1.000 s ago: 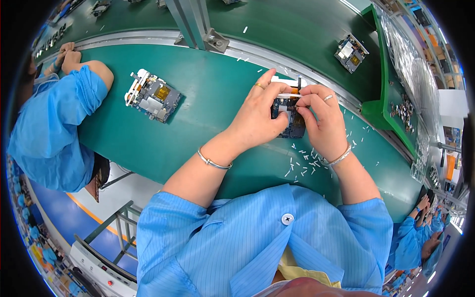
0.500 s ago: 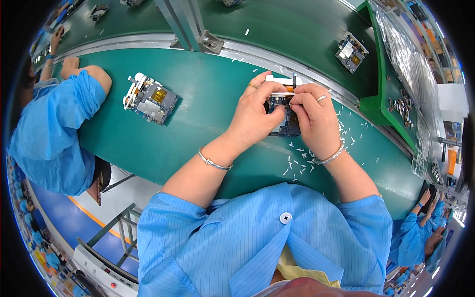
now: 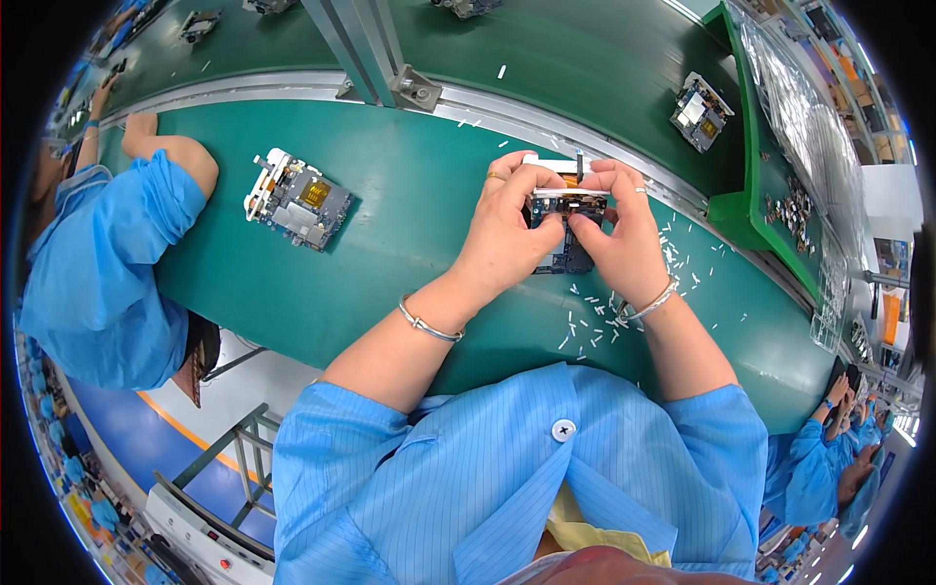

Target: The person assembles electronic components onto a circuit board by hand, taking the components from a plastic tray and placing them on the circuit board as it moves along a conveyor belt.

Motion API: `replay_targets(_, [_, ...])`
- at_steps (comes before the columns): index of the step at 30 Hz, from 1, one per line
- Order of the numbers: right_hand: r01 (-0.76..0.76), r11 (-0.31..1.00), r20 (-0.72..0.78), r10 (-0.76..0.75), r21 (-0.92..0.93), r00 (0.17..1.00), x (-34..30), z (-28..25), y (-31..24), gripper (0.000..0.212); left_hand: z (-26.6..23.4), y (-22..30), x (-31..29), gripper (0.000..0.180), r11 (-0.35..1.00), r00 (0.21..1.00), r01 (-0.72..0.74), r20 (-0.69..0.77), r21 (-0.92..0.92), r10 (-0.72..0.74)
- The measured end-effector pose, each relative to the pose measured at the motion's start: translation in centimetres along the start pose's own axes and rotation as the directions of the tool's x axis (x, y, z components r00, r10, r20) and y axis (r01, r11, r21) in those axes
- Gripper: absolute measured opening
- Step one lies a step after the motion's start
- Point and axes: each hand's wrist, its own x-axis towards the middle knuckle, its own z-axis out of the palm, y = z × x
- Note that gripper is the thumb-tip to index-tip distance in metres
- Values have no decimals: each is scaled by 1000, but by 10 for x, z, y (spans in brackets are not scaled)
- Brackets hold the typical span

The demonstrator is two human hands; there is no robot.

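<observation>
At a green desk, the left hand and right hand, fingers clamped on a circuit board, could crack it by pressing unevenly.

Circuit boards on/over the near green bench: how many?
2: one circuit board held by left hand and right hand; second circuit board lying farther left. More may be hidden.
</observation>
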Motion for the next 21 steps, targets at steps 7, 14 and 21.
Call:
replay_targets(7, [35, 999, -4, -35, -29, 999, 4, 0, 0, 30, 3, 2, 1, 29, 996, 999, -29, -28, 81, 31])
replay_targets(14, [-109, 982, 76, 98, 153, 992, 17, -21, 12, 29, 2, -4, -4, 55, 996, 995, -22, -95, -85, 13])
replay_targets(21, [-30, 1000, -369, 29, 4, 929, 114, -86, 61, 29, 7, -14, 4, 53, 984, 985, -136, -90, 116, 147])
